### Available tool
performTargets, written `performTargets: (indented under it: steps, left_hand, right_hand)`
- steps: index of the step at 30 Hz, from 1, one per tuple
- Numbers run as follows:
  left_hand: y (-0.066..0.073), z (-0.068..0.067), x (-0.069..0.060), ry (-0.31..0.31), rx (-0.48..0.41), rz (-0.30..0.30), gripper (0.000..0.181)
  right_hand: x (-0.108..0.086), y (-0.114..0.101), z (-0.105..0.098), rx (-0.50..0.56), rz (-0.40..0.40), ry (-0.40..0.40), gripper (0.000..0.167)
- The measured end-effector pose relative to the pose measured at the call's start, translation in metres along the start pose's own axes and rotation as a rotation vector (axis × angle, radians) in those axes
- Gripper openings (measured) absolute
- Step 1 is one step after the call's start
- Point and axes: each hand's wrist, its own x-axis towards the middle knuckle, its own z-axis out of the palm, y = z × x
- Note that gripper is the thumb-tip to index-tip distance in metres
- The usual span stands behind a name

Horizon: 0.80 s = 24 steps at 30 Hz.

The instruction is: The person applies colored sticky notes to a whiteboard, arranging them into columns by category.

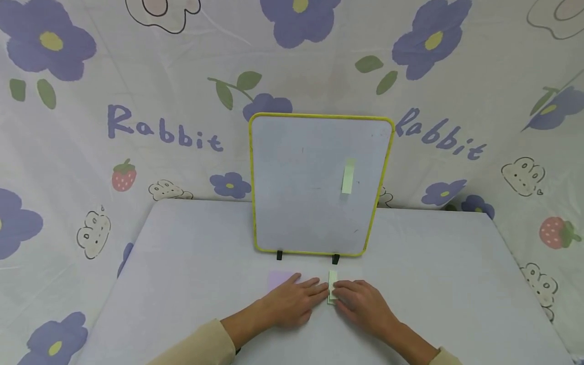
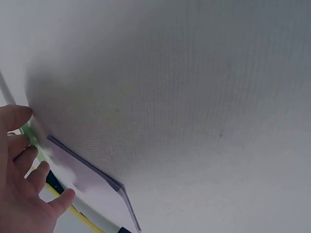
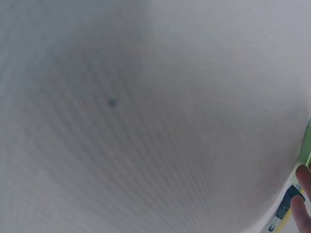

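Note:
A narrow light-green pad of sticky strips [image 1: 333,277] lies upright on the table between the two hands. My left hand [image 1: 292,304] has its fingers extended, their tips at the pad's left edge; in the left wrist view the same hand [image 2: 24,179] is beside a green sliver. With bent fingers and thumb, my right hand [image 1: 365,306] pinches the pad's right side. Only some fingertips of the right hand [image 3: 302,204] show in the right wrist view, beside the green strip [image 3: 306,145]. A purple sticky pad [image 1: 279,280] is partly behind my left hand.
Behind the hands stands a whiteboard [image 1: 315,213] with a yellow frame, on black feet [image 1: 335,259]. One green strip [image 1: 348,177] is stuck on its right part. The white table [image 1: 191,263] extends to both sides, backed by a patterned cloth [image 1: 182,66].

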Motion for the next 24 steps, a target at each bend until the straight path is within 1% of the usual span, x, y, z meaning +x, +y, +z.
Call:
performTargets:
  steps: [6,16,24]
  left_hand:
    - [0.000,-0.001,-0.001,-0.032,-0.036,-0.009,0.056]
    - [0.001,0.001,0.003,-0.003,0.037,0.000,0.055]
    - [0.000,0.002,0.005,0.002,0.040,0.003,0.055]
  right_hand:
    - [0.003,0.000,-0.003,0.000,-0.003,0.021,0.019]
    - [0.013,-0.001,-0.006,-0.004,0.020,0.013,0.020]
    - [0.016,0.000,-0.008,0.016,0.038,0.021,0.021]
